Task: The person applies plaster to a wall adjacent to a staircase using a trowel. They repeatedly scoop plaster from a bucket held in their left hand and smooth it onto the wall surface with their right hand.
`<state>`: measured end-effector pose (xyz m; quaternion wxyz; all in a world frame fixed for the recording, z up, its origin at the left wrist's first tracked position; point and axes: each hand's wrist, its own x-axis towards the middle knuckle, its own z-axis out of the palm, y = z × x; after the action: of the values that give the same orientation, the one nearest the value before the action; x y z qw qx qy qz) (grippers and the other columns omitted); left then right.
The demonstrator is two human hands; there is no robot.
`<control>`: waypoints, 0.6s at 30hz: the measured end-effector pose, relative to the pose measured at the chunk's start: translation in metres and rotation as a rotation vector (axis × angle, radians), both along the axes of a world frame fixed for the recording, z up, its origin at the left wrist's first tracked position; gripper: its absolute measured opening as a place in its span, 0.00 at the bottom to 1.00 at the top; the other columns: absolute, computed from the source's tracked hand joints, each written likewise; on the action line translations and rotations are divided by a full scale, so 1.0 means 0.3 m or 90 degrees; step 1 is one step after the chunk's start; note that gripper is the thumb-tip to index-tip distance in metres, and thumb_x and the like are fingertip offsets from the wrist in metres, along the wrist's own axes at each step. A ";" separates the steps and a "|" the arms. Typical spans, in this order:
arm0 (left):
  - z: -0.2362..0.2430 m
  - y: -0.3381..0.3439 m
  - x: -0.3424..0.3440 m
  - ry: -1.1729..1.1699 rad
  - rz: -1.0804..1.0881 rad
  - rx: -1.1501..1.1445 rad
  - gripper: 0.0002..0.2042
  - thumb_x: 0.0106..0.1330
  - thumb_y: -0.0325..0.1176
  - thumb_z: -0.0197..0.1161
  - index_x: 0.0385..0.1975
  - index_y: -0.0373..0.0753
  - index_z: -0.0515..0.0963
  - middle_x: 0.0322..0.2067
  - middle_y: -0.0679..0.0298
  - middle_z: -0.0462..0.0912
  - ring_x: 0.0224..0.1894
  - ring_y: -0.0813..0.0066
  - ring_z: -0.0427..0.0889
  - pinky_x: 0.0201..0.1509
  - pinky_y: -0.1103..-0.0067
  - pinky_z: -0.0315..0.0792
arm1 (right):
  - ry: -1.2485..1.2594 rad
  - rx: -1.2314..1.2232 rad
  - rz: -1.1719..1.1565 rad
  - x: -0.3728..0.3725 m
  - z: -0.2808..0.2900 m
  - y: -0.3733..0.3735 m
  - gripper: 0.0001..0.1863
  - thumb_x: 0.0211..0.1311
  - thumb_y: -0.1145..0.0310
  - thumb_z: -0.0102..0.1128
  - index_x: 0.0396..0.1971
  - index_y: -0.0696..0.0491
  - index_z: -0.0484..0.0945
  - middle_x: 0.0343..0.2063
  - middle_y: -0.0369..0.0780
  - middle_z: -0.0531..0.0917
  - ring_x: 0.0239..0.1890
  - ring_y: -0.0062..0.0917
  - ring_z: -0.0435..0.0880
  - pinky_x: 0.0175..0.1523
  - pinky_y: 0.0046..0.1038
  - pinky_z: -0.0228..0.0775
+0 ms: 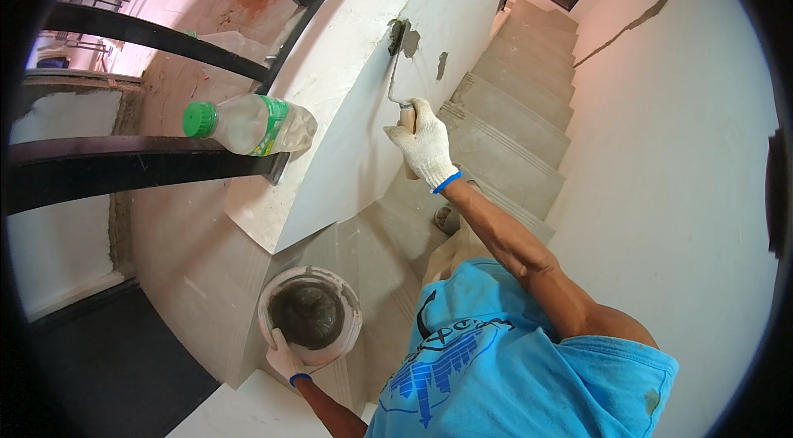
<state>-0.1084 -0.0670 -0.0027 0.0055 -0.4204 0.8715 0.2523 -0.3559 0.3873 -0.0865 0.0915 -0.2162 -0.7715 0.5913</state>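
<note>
My right hand [425, 143], in a white knit glove with a blue cuff, is closed around the handle of a small trowel [396, 37]. The trowel's blade rests against the white low wall [355, 157] beside the stairs, next to a wet grey mortar patch [410, 43]. A smaller grey patch [442, 65] lies just to its right. Lower down, my gloved left hand [285, 358] grips the rim of a round, pale bucket [353, 314]; its fingers show partly over the edge. Dark grey wet mortar [310, 314] sits inside.
A clear plastic bottle [256, 126] with a green cap lies on its side across the black metal railing [124, 161] and the wall's top. Concrete stairs [520, 132] run up the middle. A grey mortar streak [624, 27] marks the right-hand wall.
</note>
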 end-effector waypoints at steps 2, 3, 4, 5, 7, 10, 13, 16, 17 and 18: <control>0.012 0.008 -0.006 -0.007 0.001 0.017 0.34 0.72 0.54 0.63 0.49 0.18 0.82 0.42 0.45 0.89 0.44 0.59 0.87 0.50 0.67 0.76 | -0.003 0.009 0.000 0.004 0.009 -0.012 0.29 0.54 0.61 0.73 0.53 0.55 0.72 0.32 0.54 0.84 0.38 0.54 0.84 0.42 0.47 0.76; 0.014 0.012 -0.006 -0.002 0.002 0.019 0.34 0.72 0.54 0.63 0.49 0.18 0.82 0.42 0.45 0.89 0.44 0.59 0.87 0.50 0.67 0.76 | -0.002 0.017 -0.004 0.005 0.017 -0.020 0.29 0.54 0.61 0.73 0.53 0.54 0.72 0.32 0.54 0.84 0.38 0.54 0.84 0.42 0.47 0.76; 0.014 0.015 -0.007 0.003 0.003 0.021 0.33 0.72 0.54 0.62 0.49 0.18 0.82 0.42 0.45 0.89 0.44 0.59 0.87 0.50 0.67 0.76 | -0.001 0.025 -0.008 0.006 0.024 -0.028 0.28 0.54 0.61 0.73 0.53 0.54 0.72 0.32 0.54 0.84 0.38 0.54 0.84 0.42 0.47 0.76; 0.015 0.017 -0.007 0.008 0.003 0.023 0.33 0.72 0.54 0.62 0.50 0.18 0.82 0.43 0.45 0.89 0.44 0.59 0.86 0.51 0.67 0.76 | -0.001 0.036 -0.012 0.006 0.027 -0.034 0.28 0.54 0.62 0.73 0.53 0.54 0.72 0.32 0.54 0.84 0.38 0.54 0.84 0.42 0.47 0.76; 0.015 0.018 -0.008 0.004 0.003 0.022 0.33 0.72 0.54 0.63 0.50 0.18 0.81 0.43 0.45 0.89 0.44 0.59 0.86 0.51 0.67 0.76 | 0.000 0.058 -0.022 0.004 0.034 -0.046 0.28 0.54 0.62 0.73 0.53 0.54 0.72 0.32 0.54 0.83 0.39 0.54 0.85 0.43 0.48 0.76; 0.011 0.004 -0.004 -0.015 -0.001 0.011 0.34 0.72 0.54 0.63 0.49 0.18 0.82 0.42 0.45 0.89 0.44 0.59 0.86 0.50 0.67 0.76 | -0.053 0.047 -0.013 0.004 0.064 -0.066 0.30 0.54 0.60 0.74 0.54 0.55 0.73 0.35 0.53 0.84 0.39 0.51 0.86 0.45 0.44 0.78; -0.012 -0.026 0.010 -0.006 -0.007 0.007 0.34 0.72 0.55 0.63 0.49 0.18 0.82 0.42 0.46 0.89 0.43 0.60 0.86 0.50 0.67 0.76 | -0.023 0.099 -0.030 0.003 0.046 -0.084 0.31 0.55 0.60 0.74 0.55 0.55 0.72 0.37 0.53 0.84 0.41 0.52 0.86 0.47 0.44 0.78; -0.022 -0.036 0.016 0.000 -0.002 0.012 0.33 0.72 0.54 0.63 0.48 0.18 0.82 0.41 0.47 0.89 0.42 0.62 0.86 0.49 0.68 0.77 | -0.051 0.106 -0.019 0.003 0.055 -0.093 0.32 0.55 0.59 0.73 0.57 0.55 0.71 0.41 0.54 0.84 0.43 0.52 0.85 0.49 0.45 0.78; -0.024 -0.036 0.016 -0.001 0.002 0.014 0.33 0.72 0.54 0.63 0.48 0.18 0.82 0.40 0.48 0.89 0.41 0.62 0.86 0.48 0.68 0.77 | -0.049 0.111 -0.021 0.002 0.056 -0.098 0.32 0.55 0.59 0.74 0.57 0.55 0.71 0.42 0.54 0.84 0.44 0.52 0.85 0.49 0.45 0.78; -0.026 -0.040 0.018 0.005 0.003 0.020 0.33 0.72 0.54 0.63 0.48 0.18 0.83 0.40 0.48 0.89 0.41 0.63 0.86 0.48 0.68 0.77 | -0.048 0.116 -0.024 0.000 0.058 -0.105 0.32 0.55 0.59 0.74 0.57 0.55 0.71 0.44 0.53 0.84 0.44 0.52 0.85 0.49 0.46 0.78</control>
<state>-0.1030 -0.0789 -0.0106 0.0081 -0.4213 0.8665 0.2674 -0.3559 0.3557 -0.0692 0.0928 -0.2433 -0.8207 0.5086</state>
